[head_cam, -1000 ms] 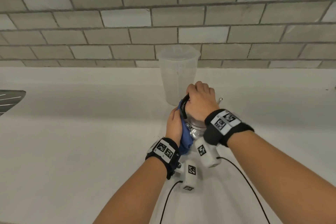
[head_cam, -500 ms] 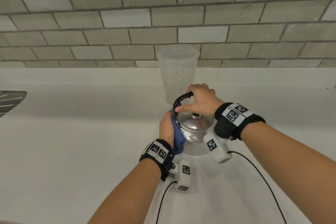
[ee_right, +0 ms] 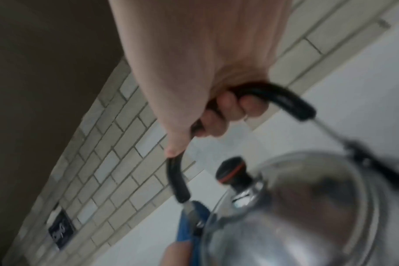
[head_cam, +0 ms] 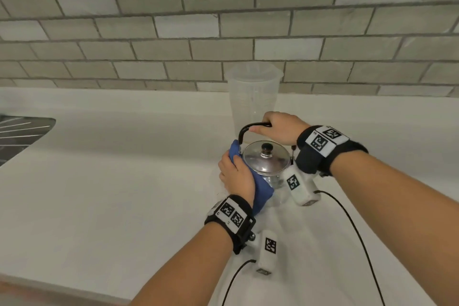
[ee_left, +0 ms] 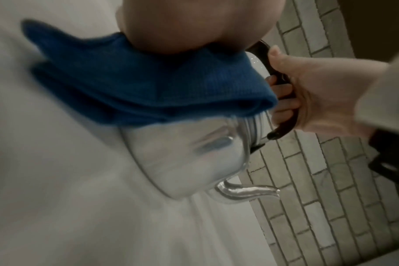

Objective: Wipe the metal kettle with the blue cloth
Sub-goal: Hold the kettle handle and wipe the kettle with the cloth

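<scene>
Right hand point(head_cam: 280, 126) fingers curled tight around black handle point(head_cam: 244, 130) of metal kettle point(head_cam: 267, 160); thumb lies along the handle's top, per right wrist view. Left hand point(head_cam: 237, 176) presses blue cloth point(head_cam: 260, 190) flat against the kettle's left side, palm on the fabric; how its fingers lie is hidden, so grip type unclear. Cloth is folded and bunched, covering the kettle wall from handle base down toward the counter. Kettle sits on white counter point(head_cam: 111, 181), lid on, black knob point(head_cam: 267, 148) up. Spout point(ee_left: 246, 191) shows in left wrist view, pointing away from the cloth side. Translucent plastic jug point(head_cam: 253, 97) stands just behind the kettle, against grey tiled wall point(head_cam: 223, 20). Sink drainer edge point(head_cam: 22, 131) at far left, well apart.
</scene>
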